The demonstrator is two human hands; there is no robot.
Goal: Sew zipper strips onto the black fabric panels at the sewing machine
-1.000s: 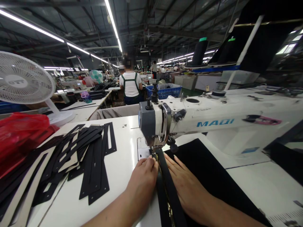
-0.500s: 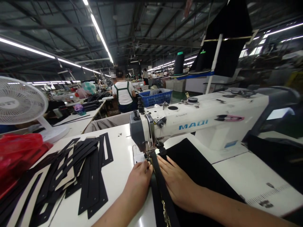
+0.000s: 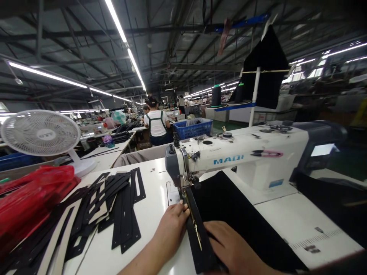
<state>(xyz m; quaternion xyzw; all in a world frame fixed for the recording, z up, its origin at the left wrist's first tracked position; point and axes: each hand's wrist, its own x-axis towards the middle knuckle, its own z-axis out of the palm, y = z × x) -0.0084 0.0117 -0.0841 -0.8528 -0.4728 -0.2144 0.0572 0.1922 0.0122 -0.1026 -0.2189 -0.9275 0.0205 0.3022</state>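
Observation:
A zipper [image 3: 195,226] with gold teeth and a gold slider lies along a black fabric strip [image 3: 197,254], its far end under the sewing machine's presser foot [image 3: 183,186]. My left hand [image 3: 173,225] is closed at the strip's left edge, thumb and fingertips pressed together just in front of the foot. Nearer to me, my right hand [image 3: 233,244] curls around the strip's right edge; some of its fingertips are hidden. Beneath and to the right spreads a large black fabric panel [image 3: 229,202]. The white sewing machine [image 3: 206,152] stands over the work.
Black pieces with cut-out slots [image 3: 126,217] lie piled on the left of the white table [image 3: 155,179], beside a red plastic bag [image 3: 37,194] and a white fan [image 3: 43,133]. Pink-handled snips [image 3: 266,153] rest on the machine arm. A person [image 3: 157,124] sits ahead near a blue basket [image 3: 193,129].
My right hand has drawn back from beside the presser foot, going from flat to curled on the strip's edge. The zipper slider sits closer to the foot. The head view has shifted.

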